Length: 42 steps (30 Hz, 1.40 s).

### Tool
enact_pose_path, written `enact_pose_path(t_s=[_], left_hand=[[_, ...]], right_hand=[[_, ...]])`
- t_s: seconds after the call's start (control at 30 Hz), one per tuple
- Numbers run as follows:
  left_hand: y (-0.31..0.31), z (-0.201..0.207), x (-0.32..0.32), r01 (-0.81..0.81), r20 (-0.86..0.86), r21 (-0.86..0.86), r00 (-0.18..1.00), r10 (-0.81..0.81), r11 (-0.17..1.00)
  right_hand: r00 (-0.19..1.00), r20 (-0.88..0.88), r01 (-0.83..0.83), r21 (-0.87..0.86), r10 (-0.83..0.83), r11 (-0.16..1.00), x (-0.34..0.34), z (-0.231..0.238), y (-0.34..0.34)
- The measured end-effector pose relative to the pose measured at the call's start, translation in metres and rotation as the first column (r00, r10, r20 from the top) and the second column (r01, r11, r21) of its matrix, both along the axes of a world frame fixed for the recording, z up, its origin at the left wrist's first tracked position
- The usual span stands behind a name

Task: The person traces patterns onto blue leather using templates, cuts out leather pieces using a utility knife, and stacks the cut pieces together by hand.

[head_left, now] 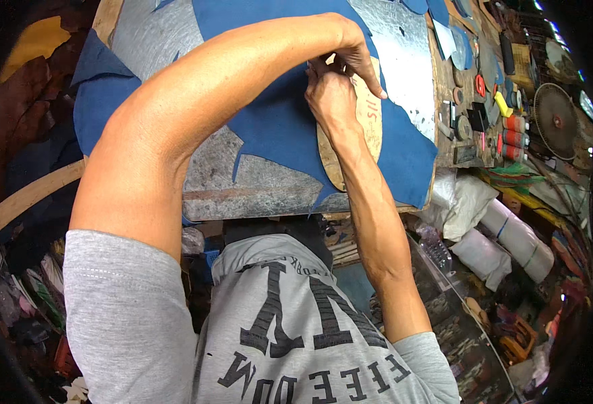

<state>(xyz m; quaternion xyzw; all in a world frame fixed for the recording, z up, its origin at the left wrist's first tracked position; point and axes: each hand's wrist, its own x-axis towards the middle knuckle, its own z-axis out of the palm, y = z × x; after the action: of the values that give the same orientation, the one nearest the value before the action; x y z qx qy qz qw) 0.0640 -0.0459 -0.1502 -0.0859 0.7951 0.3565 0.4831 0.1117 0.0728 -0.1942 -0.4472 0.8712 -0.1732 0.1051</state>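
A tan, sole-shaped template (368, 138) with red marks lies on a sheet of blue leather (269, 128) on the worktable. My left arm arches over from the left, and my left hand (358, 57) bears down on the far part of the template, its visible fingers stretched apart. Just nearer than it, my right hand (335, 97) is closed at the template's left edge. Whatever sits in its fingers is hidden behind the hand and the left wrist.
Bare metal sheet (269, 178) shows around the leather. On the right, a wooden bench (468, 128) carries red-labelled bottles (514, 138), a yellow tool (503, 104) and leather scraps. A round fan (555, 121) stands beyond. White plastic bundles (478, 215) lie below the table's right side.
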Motion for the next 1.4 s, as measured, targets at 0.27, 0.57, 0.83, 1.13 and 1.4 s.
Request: enact_pose_path(t_s=[0.27, 0.57, 0.83, 1.13, 1.4], left_hand=[[0.004, 0.004, 0.011, -0.033, 0.015, -0.021, 0.999, 0.034, 0.999], [0.005, 0.002, 0.037, -0.040, -0.226, -0.057, 0.974, 0.026, 0.998], [0.038, -0.028, 0.099, -0.084, -0.679, -0.439, 0.682, -0.269, 0.894], [0.051, -0.025, 0.120, -0.162, -0.656, -0.428, 0.732, -0.183, 0.889], [0.055, -0.032, 0.122, -0.184, -0.665, -0.424, 0.728, -0.166, 0.887]], right_hand=[[0.991, 0.130, 0.028, 0.076, -0.038, 0.997, 0.008, 0.017, 0.006], [0.994, 0.108, 0.015, -0.078, -0.007, 0.997, 0.024, 0.028, 0.045], [0.987, 0.153, 0.051, -0.073, -0.039, 0.996, 0.056, 0.044, 0.101], [0.983, 0.184, 0.039, -0.056, -0.028, 0.998, 0.076, 0.054, 0.147], [0.970, 0.241, -0.025, -0.012, 0.027, 1.000, 0.071, 0.064, 0.193]])
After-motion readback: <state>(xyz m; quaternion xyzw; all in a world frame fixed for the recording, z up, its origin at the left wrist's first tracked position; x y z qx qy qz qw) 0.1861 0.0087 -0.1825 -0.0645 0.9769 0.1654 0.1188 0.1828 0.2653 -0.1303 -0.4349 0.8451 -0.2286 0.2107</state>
